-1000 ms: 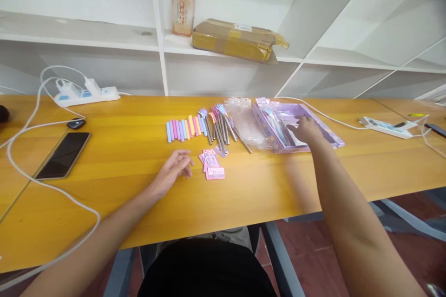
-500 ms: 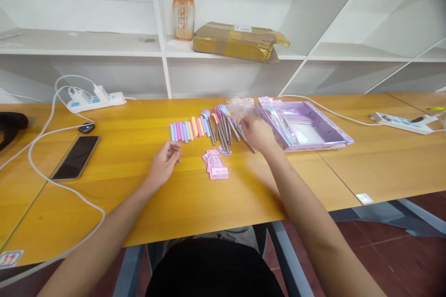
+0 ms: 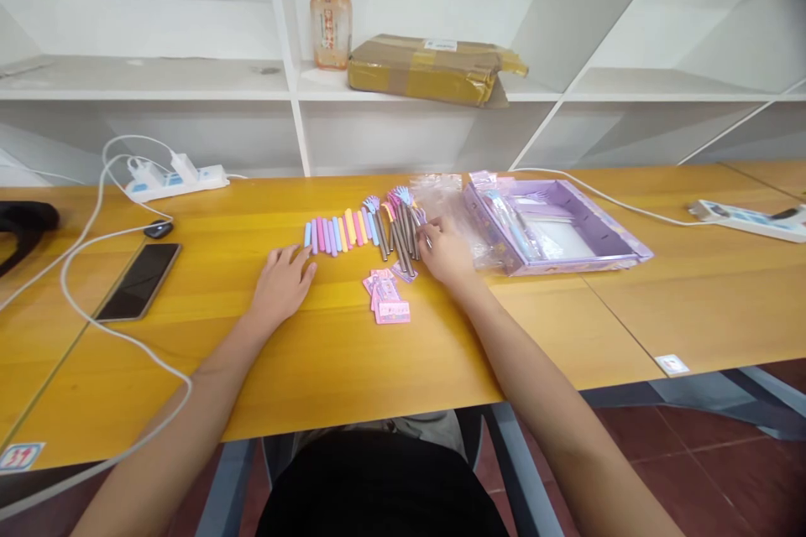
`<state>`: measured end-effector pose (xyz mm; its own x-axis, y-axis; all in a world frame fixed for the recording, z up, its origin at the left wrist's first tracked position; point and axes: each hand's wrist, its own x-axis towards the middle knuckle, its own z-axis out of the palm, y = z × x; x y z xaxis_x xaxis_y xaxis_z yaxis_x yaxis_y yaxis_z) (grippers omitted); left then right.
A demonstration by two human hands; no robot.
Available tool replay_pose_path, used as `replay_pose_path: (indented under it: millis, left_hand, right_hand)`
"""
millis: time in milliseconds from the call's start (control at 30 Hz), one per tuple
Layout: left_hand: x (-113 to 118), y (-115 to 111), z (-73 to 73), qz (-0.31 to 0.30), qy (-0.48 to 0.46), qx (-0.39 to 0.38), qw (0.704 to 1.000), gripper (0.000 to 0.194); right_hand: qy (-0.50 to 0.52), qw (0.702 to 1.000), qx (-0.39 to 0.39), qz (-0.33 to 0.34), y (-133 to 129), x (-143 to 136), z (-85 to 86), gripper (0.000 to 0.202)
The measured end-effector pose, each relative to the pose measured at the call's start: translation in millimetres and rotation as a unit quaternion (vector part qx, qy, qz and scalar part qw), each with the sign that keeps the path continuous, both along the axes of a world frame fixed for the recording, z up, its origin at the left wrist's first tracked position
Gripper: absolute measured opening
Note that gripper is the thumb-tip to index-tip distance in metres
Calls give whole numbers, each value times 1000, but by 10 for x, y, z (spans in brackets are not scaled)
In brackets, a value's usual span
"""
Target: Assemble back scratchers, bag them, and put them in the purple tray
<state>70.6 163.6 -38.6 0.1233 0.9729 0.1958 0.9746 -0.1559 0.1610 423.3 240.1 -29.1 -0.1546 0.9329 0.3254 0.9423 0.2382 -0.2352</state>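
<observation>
My left hand rests palm down on the table, fingers apart, its tips near the left end of a row of pastel sticks in blue, purple, pink and yellow. At the right side of a pile of back scratchers, with metal rods and small coloured hand-shaped heads, my right hand has its fingers closed round one metal rod. Its palm hides most of that rod. Below the pile lie several pink printed cards, partly overlapping.
Clear plastic bags lie behind my right hand, against an open purple box with packaged items inside. A phone, a white cable and a power strip are at the left. A bottle and a taped carton stand on the shelf.
My right hand has moved left, with a rod, from the bags to the edge of the pile. The left hand has shifted slightly left and its curled fingers have spread flat.
</observation>
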Motion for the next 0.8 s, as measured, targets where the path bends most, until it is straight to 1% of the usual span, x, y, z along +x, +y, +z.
replay_pose_path:
  millis: [100, 167, 267, 367, 400, 467, 533, 600, 633, 700, 733, 800]
  left_hand:
    - [-26, 4, 23, 9, -7, 12, 1000, 51]
    - [-43, 11, 42, 23, -1, 19, 1000, 43]
    - [-60, 19, 60, 56, 17, 20, 998, 30]
    - [-63, 19, 60, 90, -13, -5, 996, 21]
    - [-59, 16, 58, 102, -31, -15, 994, 24]
    - [-44, 2, 61, 124, -57, -30, 990, 38]
    - [-17, -28, 76, 132, -69, -38, 988, 50]
    - [22, -76, 101, 128, -74, -43, 988, 53]
    - [45, -106, 115, 122, -74, -46, 989, 52]
    - [96, -171, 140, 101, -71, -48, 991, 47]
    - [123, -203, 150, 87, -72, -49, 992, 44]
    - [176, -260, 164, 51, -89, -55, 993, 39]
  right_hand:
    - [-24, 999, -41, -12, 5, -2, 3, 37]
    - [-31, 998, -58, -14, 12, 7, 3, 36]
    - [-10, 998, -55, -11, 39, 32, -16, 35]
    - [31, 999, -42, 0, 90, 63, -56, 31]
    - [42, 998, -39, 4, 111, 75, -71, 30]
    - [57, 998, -31, 9, 153, 99, -101, 28]
    - [74, 997, -21, 13, 185, 124, -129, 27]
    - [91, 996, -10, 13, 202, 142, -153, 26]
    - [113, 994, -3, 12, 206, 146, -163, 26]
    - [201, 979, 14, 14, 203, 138, -174, 35]
    - [261, 965, 21, 19, 198, 126, -173, 41]
    - [383, 923, 25, 35, 184, 89, -160, 46]
